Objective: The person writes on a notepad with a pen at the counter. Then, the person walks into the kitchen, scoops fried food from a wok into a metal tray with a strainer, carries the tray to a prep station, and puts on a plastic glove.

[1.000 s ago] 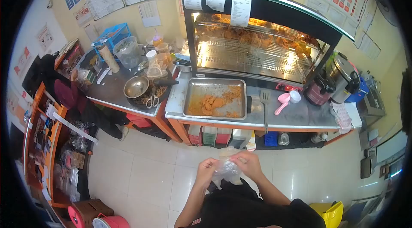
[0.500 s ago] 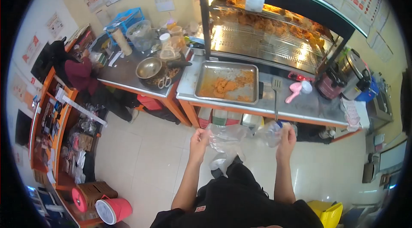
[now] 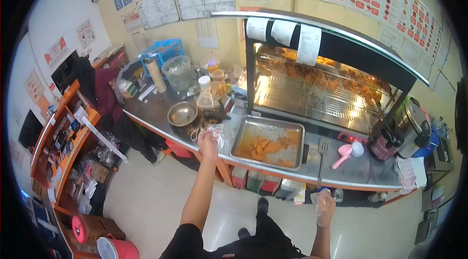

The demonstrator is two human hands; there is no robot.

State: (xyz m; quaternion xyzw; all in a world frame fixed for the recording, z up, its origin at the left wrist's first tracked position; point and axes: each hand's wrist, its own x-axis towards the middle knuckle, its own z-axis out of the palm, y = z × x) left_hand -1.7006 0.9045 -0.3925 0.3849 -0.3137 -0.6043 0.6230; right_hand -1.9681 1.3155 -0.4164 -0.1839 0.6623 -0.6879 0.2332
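Observation:
My left hand (image 3: 208,146) is raised at the counter's front edge, its fingers closed on a clear plastic bag (image 3: 222,135). The bag hangs near the left edge of a metal tray (image 3: 238,148), in which orange-brown fried pieces (image 3: 263,149) and crumbs lie. Lower and to the right, my right hand (image 3: 325,206) is closed on another piece of thin clear plastic (image 3: 321,202), whose exact shape I cannot make out. A slotted spatula (image 3: 323,149) lies on the counter above that hand, its handle pointing toward me.
A lit display cabinet (image 3: 317,88) with fried food stands behind the tray. Pink scoops (image 3: 343,154) and a rice cooker (image 3: 385,144) are to the right. A metal bowl (image 3: 182,114) rests on the left counter. A person in a maroon top (image 3: 105,86) stands at far left.
My hands have moved apart. The left has gone up and left toward the counter with the bag; the right is lower. My view has tilted upward.

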